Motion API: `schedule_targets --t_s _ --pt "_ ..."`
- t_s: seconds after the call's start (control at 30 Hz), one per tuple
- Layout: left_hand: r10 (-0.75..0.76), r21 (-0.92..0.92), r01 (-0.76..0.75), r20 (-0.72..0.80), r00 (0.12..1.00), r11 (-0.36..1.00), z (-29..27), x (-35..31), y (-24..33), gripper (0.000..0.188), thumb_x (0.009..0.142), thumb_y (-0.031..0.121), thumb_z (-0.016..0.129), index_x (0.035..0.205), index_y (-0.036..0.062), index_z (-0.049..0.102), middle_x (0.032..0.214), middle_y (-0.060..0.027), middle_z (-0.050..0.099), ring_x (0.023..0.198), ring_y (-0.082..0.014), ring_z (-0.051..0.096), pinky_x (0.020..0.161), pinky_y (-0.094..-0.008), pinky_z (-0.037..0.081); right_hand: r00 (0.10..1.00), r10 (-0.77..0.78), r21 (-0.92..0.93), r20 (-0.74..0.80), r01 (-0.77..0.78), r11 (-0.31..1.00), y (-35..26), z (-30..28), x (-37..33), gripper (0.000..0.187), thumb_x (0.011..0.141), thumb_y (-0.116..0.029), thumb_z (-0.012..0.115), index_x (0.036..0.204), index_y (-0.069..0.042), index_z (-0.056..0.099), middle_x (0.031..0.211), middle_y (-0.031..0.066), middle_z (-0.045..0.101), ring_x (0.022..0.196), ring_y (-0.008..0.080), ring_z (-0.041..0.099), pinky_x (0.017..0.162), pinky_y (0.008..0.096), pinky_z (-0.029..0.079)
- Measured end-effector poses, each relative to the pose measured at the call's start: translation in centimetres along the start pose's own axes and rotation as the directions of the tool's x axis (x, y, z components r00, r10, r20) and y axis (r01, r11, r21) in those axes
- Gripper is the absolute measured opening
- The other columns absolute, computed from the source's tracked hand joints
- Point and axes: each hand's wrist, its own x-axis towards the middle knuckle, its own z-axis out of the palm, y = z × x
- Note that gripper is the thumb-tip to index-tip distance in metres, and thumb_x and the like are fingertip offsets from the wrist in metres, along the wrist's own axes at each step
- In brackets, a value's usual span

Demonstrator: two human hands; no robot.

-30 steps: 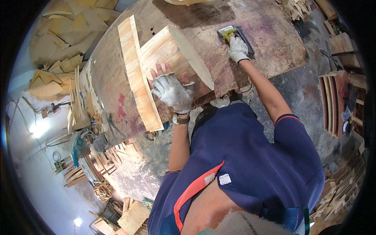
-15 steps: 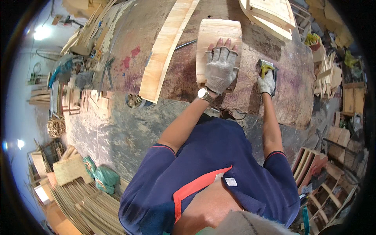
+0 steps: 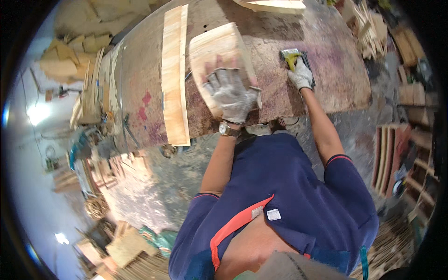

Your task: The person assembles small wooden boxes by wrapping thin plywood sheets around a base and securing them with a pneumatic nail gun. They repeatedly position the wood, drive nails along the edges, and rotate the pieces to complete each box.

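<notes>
My left hand, in a grey fingerless knit glove, lies spread and slightly blurred on a pale wooden panel. The panel rests at a slant on the workbench, its far end leaning left. To the right, my gloved right hand is closed round the handle of a nail gun with a yellow-green grip. The nail gun sits on the bench top, apart from the panel. Left of the panel, a long plywood strip reaches past the near edge of the bench.
More curved wooden pieces lie at the far edge. A teal power tool stands beyond the bench's left side. Wood offcuts are heaped at the far right, and a slatted wooden stack stands below them.
The whole view has turned, so bench and strip appear rotated. My left hand has spread its fingers and sits nearer the panel's close end. My right hand still holds the nail gun.
</notes>
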Motion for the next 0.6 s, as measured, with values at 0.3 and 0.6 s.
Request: schedule_targets --t_s 0.3,0.6 --pt "-0.155 -0.412 0.159 0.045 0.987 0.897 -0.9 3.4 -12.8 0.067 0.088 0.022 0.076 0.149 0.0027 0.054 0.157 -0.0205 0.050 0.148 -0.0405 0.045 0.122 -0.0517 0.033 0.998 -0.049 0.026 -0.043 0.050 0.998 -0.7 -0.8 -1.5 0.063 0.082 -0.034 0.081 0.134 -0.011 0.054 0.119 0.0208 0.073 0.107 0.0417 0.071 0.090 0.0513 0.057" --pt "-0.344 -0.603 0.325 0.089 0.935 0.728 -0.1 1.0 -18.6 0.062 0.098 0.010 0.066 0.154 -0.0053 0.044 0.158 -0.0227 0.049 0.150 -0.0339 0.043 0.126 -0.0453 0.030 1.000 0.024 -0.041 0.013 -0.023 0.999 -1.5 -0.6 -0.8 0.064 0.086 -0.039 0.078 0.139 -0.013 0.052 0.129 0.0180 0.070 0.112 0.0379 0.071 0.090 0.0507 0.058"
